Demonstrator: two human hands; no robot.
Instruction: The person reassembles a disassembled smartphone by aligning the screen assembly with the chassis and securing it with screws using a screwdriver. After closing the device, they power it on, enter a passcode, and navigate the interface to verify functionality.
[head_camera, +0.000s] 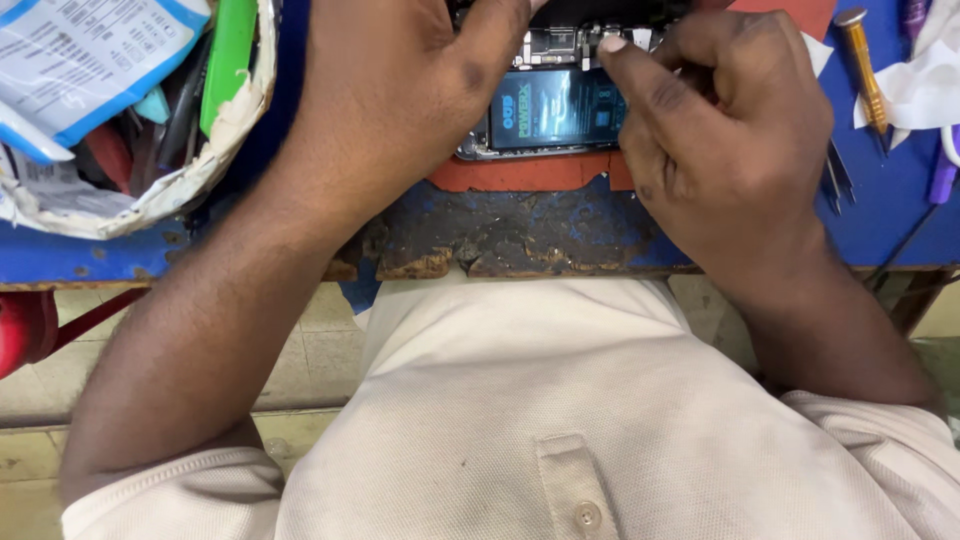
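We see an opened phone (545, 110) lying at twelve o'clock on a worn blue bench (500, 235), its dark battery exposed; our left hand (400, 90) lies flat across its left side, fingers loosely spread, steadying it; our right hand (720, 140) is curled tight, thumb pressing at the phone's upper edge; whether it pinches anything, we cannot tell; a yellow-handled screwdriver (865, 70) lies at two o'clock.

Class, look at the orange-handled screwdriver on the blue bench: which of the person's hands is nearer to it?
Right. The right hand works at the opened phone, just left of the orange-handled screwdriver in the picture. The left hand lies beyond the phone, farther off.
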